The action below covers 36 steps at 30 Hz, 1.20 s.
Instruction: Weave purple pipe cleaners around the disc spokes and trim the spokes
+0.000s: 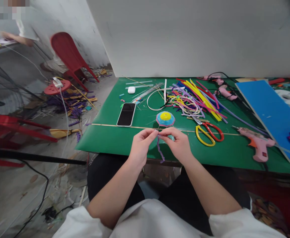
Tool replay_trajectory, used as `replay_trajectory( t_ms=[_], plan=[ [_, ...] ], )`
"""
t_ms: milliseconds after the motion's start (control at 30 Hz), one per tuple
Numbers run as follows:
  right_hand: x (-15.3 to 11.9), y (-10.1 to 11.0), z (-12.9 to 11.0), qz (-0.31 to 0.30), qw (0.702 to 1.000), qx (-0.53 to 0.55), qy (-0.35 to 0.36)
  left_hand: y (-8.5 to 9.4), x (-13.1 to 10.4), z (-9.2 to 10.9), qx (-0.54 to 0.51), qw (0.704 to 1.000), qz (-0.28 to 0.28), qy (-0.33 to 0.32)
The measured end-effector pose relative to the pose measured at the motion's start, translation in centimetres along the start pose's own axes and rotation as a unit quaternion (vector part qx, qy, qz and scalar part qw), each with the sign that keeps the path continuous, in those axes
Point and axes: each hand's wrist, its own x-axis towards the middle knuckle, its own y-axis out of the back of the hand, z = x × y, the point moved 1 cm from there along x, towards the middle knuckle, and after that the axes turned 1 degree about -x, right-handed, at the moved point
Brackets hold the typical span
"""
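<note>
Both hands meet over the front edge of the green table point(105, 136). My left hand point(143, 145) and my right hand point(176, 142) are pinched together, fingertips touching, on a twisted purple strip point(160, 150) that hangs down between them. Just beyond my fingers sits a small round piece point(165, 119) with a yellow centre, a blue ring and a pink rim. A bit of pale teal material shows by my right fingers, partly hidden.
A phone point(126, 114) lies left of the hands. Scissors point(209, 132) and a pink glue gun point(258, 143) are on the right, near a blue board point(271, 115). Colourful fuzzy stems point(202, 97) lie behind. A person works at the far left.
</note>
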Motion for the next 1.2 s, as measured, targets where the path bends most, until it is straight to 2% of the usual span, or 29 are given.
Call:
replay_trajectory(
  t_ms=[100,167,233,300,367,433,500,567,633,667,733,833,1033,1200],
  plan=[
    [-0.1,-0.2,-0.1,0.016,1.0,-0.008,-0.005,-0.2,-0.8,0.1,0.068,0.992,0.017,-0.102],
    [-0.1,-0.3,0.1,0.023,0.997,0.051,-0.053,-0.3,-1.7,-0.1,0.158,0.964,0.015,-0.214],
    [-0.1,-0.4,0.4,0.032,0.985,0.136,-0.102,-0.3,-2.6,-0.6,0.265,0.901,-0.005,-0.344],
    [-0.1,-0.5,0.7,0.04,0.969,0.2,-0.137,-0.2,-3.2,-1.5,0.366,0.822,-0.037,-0.434],
    [-0.2,-0.6,0.8,0.041,0.961,0.222,-0.158,0.1,-3.3,-2.4,0.45,0.768,-0.042,-0.454],
    [-0.2,-0.8,0.7,0.035,0.96,0.222,-0.17,0.4,-3.0,-2.9,0.495,0.756,-0.011,-0.427],
    [-0.3,-0.8,0.6,0.028,0.961,0.216,-0.172,0.6,-2.6,-2.8,0.492,0.786,0.028,-0.374],
    [-0.3,-0.8,0.6,0.017,0.961,0.216,-0.171,0.7,-2.2,-2.4,0.43,0.854,0.039,-0.29],
    [-0.3,-0.8,0.7,0.002,0.96,0.218,-0.173,0.6,-1.9,-2.0,0.305,0.935,0.027,-0.18],
    [-0.3,-0.7,0.7,-0.006,0.96,0.217,-0.175,0.5,-1.9,-1.7,0.231,0.965,0.022,-0.124],
    [-0.3,-0.7,0.8,-0.031,0.964,0.2,-0.174,0.5,-1.9,-1.3,0.1,0.994,0.024,-0.035],
    [-0.3,-0.8,0.9,-0.08,0.974,0.14,-0.157,0.7,-1.8,-0.8,0.017,1.0,0.022,0.009],
    [-0.2,-0.9,0.8,-0.136,0.98,0.084,-0.115,1.9,-1.3,-0.3,0.128,0.988,-0.003,-0.089],
    [-0.1,-0.5,0.6,-0.149,0.984,0.054,-0.086,2.3,-1.4,-0.5,0.152,0.984,-0.016,-0.089]
  ],
)
